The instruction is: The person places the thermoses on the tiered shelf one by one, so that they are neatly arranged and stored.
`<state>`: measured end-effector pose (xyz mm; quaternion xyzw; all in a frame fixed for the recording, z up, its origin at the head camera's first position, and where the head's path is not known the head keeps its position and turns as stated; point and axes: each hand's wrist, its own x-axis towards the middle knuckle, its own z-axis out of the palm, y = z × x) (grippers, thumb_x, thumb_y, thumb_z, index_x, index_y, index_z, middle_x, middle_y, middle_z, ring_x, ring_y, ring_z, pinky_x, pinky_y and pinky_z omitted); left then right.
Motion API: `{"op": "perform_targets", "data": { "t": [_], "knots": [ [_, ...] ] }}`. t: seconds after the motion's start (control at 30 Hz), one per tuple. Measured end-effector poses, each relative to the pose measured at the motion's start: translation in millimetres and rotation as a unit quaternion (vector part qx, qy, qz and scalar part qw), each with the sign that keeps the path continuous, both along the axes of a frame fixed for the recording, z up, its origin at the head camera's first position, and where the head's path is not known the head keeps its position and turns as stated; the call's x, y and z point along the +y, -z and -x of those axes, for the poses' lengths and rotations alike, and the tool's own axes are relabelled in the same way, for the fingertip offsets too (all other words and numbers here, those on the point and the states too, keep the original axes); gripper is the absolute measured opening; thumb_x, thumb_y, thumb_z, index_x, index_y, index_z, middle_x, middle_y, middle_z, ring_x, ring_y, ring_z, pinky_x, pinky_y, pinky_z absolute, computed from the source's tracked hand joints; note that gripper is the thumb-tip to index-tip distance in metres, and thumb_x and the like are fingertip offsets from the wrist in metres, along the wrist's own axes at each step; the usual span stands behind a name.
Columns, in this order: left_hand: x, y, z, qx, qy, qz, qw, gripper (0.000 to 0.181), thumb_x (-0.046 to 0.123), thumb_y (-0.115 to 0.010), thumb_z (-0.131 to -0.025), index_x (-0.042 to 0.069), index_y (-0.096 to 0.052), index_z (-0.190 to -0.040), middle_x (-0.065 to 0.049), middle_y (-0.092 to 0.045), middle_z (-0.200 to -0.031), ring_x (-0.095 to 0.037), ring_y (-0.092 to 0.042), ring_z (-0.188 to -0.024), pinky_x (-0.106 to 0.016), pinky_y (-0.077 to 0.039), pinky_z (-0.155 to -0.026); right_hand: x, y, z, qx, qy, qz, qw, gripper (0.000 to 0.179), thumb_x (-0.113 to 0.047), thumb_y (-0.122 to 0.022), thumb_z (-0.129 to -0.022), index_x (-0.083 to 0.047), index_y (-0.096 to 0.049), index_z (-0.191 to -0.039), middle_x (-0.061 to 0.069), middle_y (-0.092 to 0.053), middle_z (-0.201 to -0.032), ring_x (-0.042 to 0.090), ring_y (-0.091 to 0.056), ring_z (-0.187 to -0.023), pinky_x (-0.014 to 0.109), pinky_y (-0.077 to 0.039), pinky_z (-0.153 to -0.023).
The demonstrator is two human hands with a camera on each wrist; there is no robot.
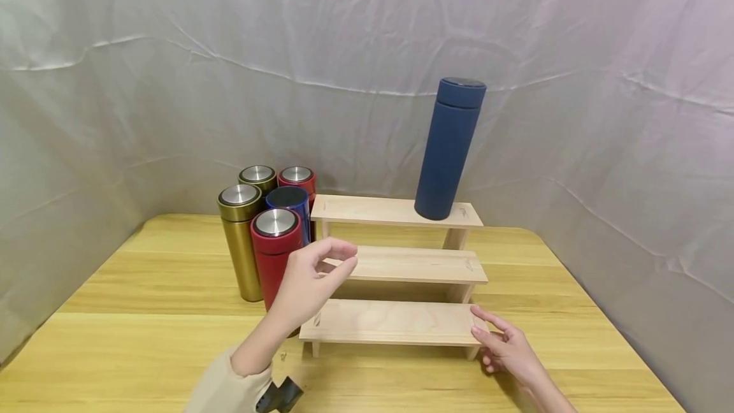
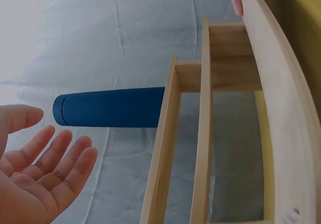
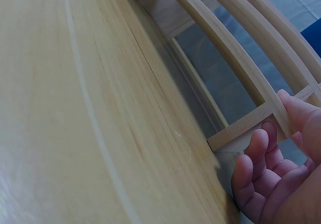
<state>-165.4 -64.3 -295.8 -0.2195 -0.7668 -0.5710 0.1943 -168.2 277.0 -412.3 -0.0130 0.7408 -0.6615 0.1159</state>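
My left hand point(image 1: 312, 276) hovers in front of the middle board of the three-tier wooden stand point(image 1: 395, 322), fingers loosely bent and nothing between them. In the left wrist view its fingers point(image 2: 75, 171) are spread, palm showing. At the stand's right end my right hand point(image 1: 507, 349) grips the lowest board's corner, thumb and index finger on the board. The right wrist view shows the thumb point(image 3: 303, 113) against the board's edge and the other fingers curled below. A tall dark blue thermos bottle point(image 1: 450, 148) stands, leaning in this view, near the right end of the top board.
Left of the stand several thermos bottles crowd together: a front red one point(image 1: 272, 260), a gold one point(image 1: 241, 247), a glossy blue one point(image 1: 289, 199) and others behind. All are on the yellow wooden table point(image 1: 132, 349), with a grey curtain point(image 1: 344, 50) hanging behind.
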Motion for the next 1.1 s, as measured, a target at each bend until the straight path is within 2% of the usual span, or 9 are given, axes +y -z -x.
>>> {"op": "perform_targets", "data": {
  "t": [0.2,0.33,0.53,0.7,0.8,0.9,1.1],
  "knots": [
    [-9.3,2.8,-9.2,0.009,-0.010,-0.002,0.9999,0.012,0.007,-0.066,-0.080,0.009,-0.066,-0.092,-0.002,-0.065,-0.085,-0.012,-0.060,-0.076,-0.028,-0.050,-0.063,1,-0.1,-0.1,0.007,-0.006,0.002,1.0000,0.033,-0.018,-0.056,-0.089,-0.048,-0.054,-0.103,-0.002,-0.050,-0.057,0.007,-0.049,-0.047,0.023,-0.047,-0.047],
    [-15.6,6.1,-13.8,0.023,-0.011,-0.003,0.9997,0.012,0.004,-0.066,-0.079,0.008,-0.065,-0.090,-0.006,-0.065,-0.087,-0.012,-0.061,-0.074,-0.029,-0.051,-0.063,1,-0.1,0.1,-0.002,0.003,-0.003,1.0000,0.034,-0.019,-0.057,-0.088,-0.049,-0.055,-0.101,-0.002,-0.049,-0.056,0.008,-0.048,-0.046,0.023,-0.046,-0.047],
    [-28.8,17.4,-22.0,0.061,-0.032,0.013,0.9976,0.011,0.002,-0.067,-0.077,0.008,-0.066,-0.086,0.000,-0.065,-0.083,-0.010,-0.061,-0.069,-0.025,-0.051,-0.060,1,0.2,0.0,-0.001,-0.005,0.004,1.0000,0.034,-0.018,-0.056,-0.089,-0.049,-0.055,-0.102,-0.002,-0.049,-0.057,0.008,-0.048,-0.047,0.023,-0.046,-0.047],
    [-42.4,24.9,-27.9,0.079,-0.050,0.008,0.9956,0.017,-0.003,-0.068,-0.075,0.010,-0.066,-0.086,0.001,-0.064,-0.081,-0.010,-0.061,-0.066,-0.022,-0.050,-0.059,1,-0.6,-0.3,-0.005,-0.003,0.006,1.0000,0.034,-0.017,-0.055,-0.089,-0.049,-0.054,-0.101,-0.001,-0.049,-0.057,0.008,-0.048,-0.047,0.024,-0.046,-0.047],
    [-50.5,28.4,-29.2,0.104,-0.054,0.008,0.9931,0.023,-0.007,-0.069,-0.072,0.010,-0.066,-0.087,-0.001,-0.064,-0.081,-0.010,-0.060,-0.066,-0.020,-0.049,-0.060,0,-0.6,-0.2,-0.008,0.003,0.004,1.0000,0.034,-0.017,-0.056,-0.089,-0.049,-0.054,-0.100,-0.001,-0.049,-0.056,0.008,-0.049,-0.046,0.024,-0.046,-0.047],
    [-59.5,32.6,-29.3,0.130,-0.045,0.005,0.9904,0.027,-0.011,-0.070,-0.069,0.006,-0.065,-0.088,-0.006,-0.063,-0.081,-0.012,-0.059,-0.065,-0.019,-0.049,-0.061,0,-0.8,-0.5,-0.008,0.003,0.002,1.0000,0.033,-0.018,-0.056,-0.089,-0.049,-0.054,-0.101,-0.001,-0.049,-0.056,0.008,-0.048,-0.046,0.024,-0.046,-0.047],
    [-79.1,40.4,-26.7,0.157,-0.037,0.024,0.9867,0.030,-0.012,-0.072,-0.064,-0.001,-0.064,-0.091,-0.011,-0.064,-0.087,-0.012,-0.061,-0.069,-0.020,-0.050,-0.064,-1,-2.1,-0.6,-0.003,-0.001,0.000,1.0000,0.033,-0.019,-0.057,-0.088,-0.049,-0.054,-0.102,-0.001,-0.049,-0.057,0.008,-0.048,-0.047,0.023,-0.046,-0.047]
  ]
}}
